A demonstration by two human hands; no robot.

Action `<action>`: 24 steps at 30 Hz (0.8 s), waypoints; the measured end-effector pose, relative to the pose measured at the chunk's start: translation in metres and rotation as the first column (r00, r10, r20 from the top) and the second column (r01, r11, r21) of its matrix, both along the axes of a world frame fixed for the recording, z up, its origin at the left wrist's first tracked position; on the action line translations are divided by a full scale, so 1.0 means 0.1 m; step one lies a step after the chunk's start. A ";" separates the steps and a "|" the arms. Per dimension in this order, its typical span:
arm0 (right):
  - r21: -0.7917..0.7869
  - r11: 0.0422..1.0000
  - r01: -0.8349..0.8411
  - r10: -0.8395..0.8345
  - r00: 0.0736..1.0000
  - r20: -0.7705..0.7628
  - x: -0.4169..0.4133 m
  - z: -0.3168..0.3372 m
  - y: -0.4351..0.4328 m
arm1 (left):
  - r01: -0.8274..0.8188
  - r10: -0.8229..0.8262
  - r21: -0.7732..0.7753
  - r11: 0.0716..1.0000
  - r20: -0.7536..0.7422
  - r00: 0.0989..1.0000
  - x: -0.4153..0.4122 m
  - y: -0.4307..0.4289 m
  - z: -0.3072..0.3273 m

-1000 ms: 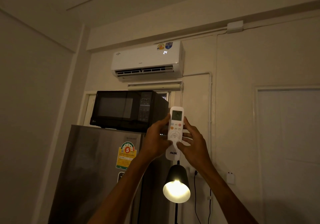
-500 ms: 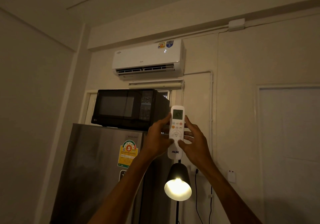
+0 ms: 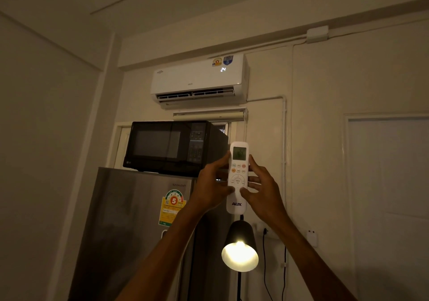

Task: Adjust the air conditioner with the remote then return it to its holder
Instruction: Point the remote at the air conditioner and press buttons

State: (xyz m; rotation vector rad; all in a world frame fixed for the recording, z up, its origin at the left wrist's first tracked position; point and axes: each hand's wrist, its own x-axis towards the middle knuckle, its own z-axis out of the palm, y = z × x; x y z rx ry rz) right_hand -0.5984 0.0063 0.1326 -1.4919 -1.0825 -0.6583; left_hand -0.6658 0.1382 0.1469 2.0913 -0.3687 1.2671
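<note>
A white remote (image 3: 238, 161) with a small lit screen and an AUX logo stands upright in front of me, held up toward the wall. My left hand (image 3: 212, 185) grips its left side. My right hand (image 3: 263, 191) holds its right side, thumb resting on the lower buttons. High on the wall hangs the white air conditioner (image 3: 197, 80), its display reading 24 and its lower flap open. No remote holder can be made out.
A black microwave (image 3: 167, 146) sits on a steel fridge (image 3: 130, 226) at the left. Below the remote a lit black lamp (image 3: 240, 245) glows. Cables and a wall socket (image 3: 267, 231) are at the right, beside a pale door (image 3: 390, 196).
Both hands and the remote stayed almost still. The air conditioner's display showed 24, then a single 2, and now reads 24 again. The camera view shifted slightly.
</note>
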 end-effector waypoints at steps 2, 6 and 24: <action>-0.003 1.000 -0.002 0.002 1.000 -0.004 0.00 0.00 0.01 | 0.001 -0.001 0.000 1.000 -0.006 1.000 0.00 0.01 0.00; -0.006 1.000 -0.011 0.011 1.000 -0.007 0.00 0.00 0.02 | 0.002 -0.002 -0.003 1.000 -0.010 1.000 -0.01 0.02 0.00; -0.017 0.999 -0.033 0.033 0.999 -0.021 0.03 0.04 0.06 | -0.003 0.003 -0.027 1.000 0.008 1.000 -0.08 0.04 0.01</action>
